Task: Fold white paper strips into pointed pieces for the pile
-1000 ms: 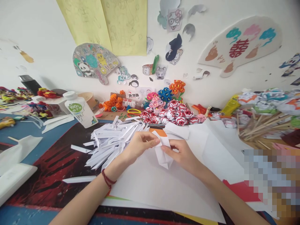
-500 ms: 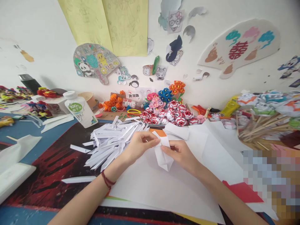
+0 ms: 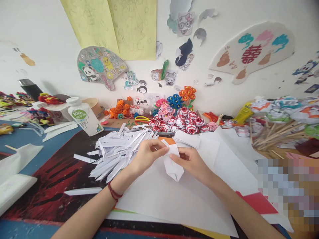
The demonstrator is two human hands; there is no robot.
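Note:
Between my two hands is a small folded piece of white paper (image 3: 173, 167), its pointed end hanging down toward me. My left hand (image 3: 149, 154) pinches its upper left edge between thumb and fingers. On the other side my right hand (image 3: 192, 162) grips the right edge, thumb in front and fingers behind. Under both hands lies a large white sheet (image 3: 159, 199). Just left of my left hand is a heap of narrow folded paper strips (image 3: 112, 154). A bit of orange paper (image 3: 169, 140) shows behind the folded piece.
A white bottle (image 3: 84, 116) stands behind the strips at left. Red-and-white paper flowers (image 3: 183, 122) are piled against the wall, near orange flowers (image 3: 119, 109). Wooden sticks (image 3: 276, 136) with paper tops lie at right. A single folded strip (image 3: 83, 191) rests near my left forearm.
The folded paper has shifted slightly in my fingers, and its front face looks flatter. Both hands keep their pinch in nearly the same place.

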